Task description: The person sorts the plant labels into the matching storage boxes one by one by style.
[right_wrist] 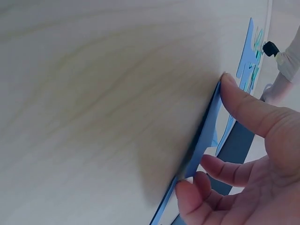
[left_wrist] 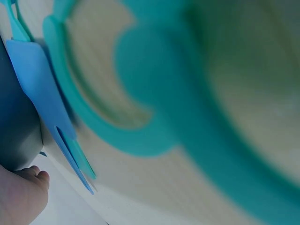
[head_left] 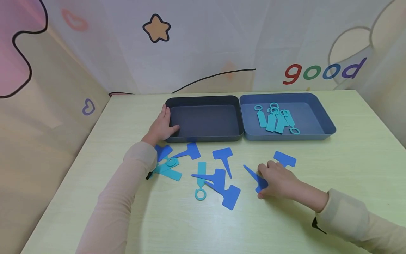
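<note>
My left hand point(head_left: 161, 127) rests on the left side of the black tray point(head_left: 204, 137), fingers along its rim and thumb over its front corner. On the table, my right hand point(head_left: 279, 180) pinches a blue T-shaped plant label point(head_left: 260, 182) between thumb and fingertips. The right wrist view shows this label point(right_wrist: 206, 131) low at the tabletop, the thumb at one edge and fingers at the other. Another blue T-shaped label point(head_left: 284, 158) lies just beyond that hand, partly hidden. Beneath my left wrist are a blue label point(head_left: 164, 151) and several turquoise ring-topped tags point(head_left: 171, 174).
A grey-blue tray point(head_left: 314, 120) adjoins the black one on the right and holds several turquoise ring-topped tags point(head_left: 261, 118). Between my hands lie several blue T-shaped labels point(head_left: 223, 154) and a turquoise ring-topped tag point(head_left: 201, 169), some overlapping. A printed cloth point(head_left: 203, 46) hangs behind the table.
</note>
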The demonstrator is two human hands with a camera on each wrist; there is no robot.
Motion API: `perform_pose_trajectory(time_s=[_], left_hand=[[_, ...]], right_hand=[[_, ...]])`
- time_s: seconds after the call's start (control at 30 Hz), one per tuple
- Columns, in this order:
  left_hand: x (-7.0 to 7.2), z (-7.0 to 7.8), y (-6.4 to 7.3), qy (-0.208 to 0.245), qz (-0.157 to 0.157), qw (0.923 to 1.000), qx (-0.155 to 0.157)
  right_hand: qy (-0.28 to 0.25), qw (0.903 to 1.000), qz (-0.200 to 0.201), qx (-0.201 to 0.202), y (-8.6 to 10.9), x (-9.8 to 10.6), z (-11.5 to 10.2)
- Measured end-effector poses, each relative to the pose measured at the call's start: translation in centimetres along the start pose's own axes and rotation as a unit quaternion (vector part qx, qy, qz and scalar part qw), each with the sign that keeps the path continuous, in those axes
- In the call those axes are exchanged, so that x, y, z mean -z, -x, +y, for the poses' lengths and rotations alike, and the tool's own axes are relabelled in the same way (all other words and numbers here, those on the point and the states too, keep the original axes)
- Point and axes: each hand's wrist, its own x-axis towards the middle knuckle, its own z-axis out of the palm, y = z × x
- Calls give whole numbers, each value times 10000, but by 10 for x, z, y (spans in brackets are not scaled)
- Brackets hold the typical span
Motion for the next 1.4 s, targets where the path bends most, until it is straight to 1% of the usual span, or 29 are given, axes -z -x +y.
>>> perform_pose_trajectory(time_s=[0.17,0.3,0.4,0.5,0.57,0.67,0.83,0.97,1.07,1.17,1.27,1.4], left_hand=[[0,-1,-1,-15,8,10000,-6],[0,-1,0,-8,8,10000,-27],[0,-1,-1,-20,7,10000,-30],[0,-1,-1,-24,10,10000,-13],[0,-1,-1,-21,2,10000,-1],[-1,-1,-1,-20,-10,10000,0],[-1,-2,-2,-29,-20,10000,-18],[0,-1,-1,-34,-27,10000,-8],[1,-1,-1,-27,-26,10000,-8],[1,-1,-1,-22,-44,10000,-21],[1,-1,-1,-17,-52,10000,-19],[0,-1,-1,-21,-23,10000,-1]], right_hand=[[-223,9997,-6,-24,0,0,0],[-184,9998,-66,53,-3,1,2],[-149,9995,-229,168,-5,5,4],[-260,9981,-463,304,-8,12,5],[-415,9965,-635,347,-10,18,7],[-699,9932,-781,510,-13,26,11],[-1078,9880,-804,764,-17,42,15],[-1475,9827,-858,725,-22,58,14],[-1835,9777,-702,737,-26,69,12],[-2171,9722,-396,789,-30,77,9],[-2587,9632,-78,723,-37,82,7],[-3106,9487,367,459,-50,87,1]])
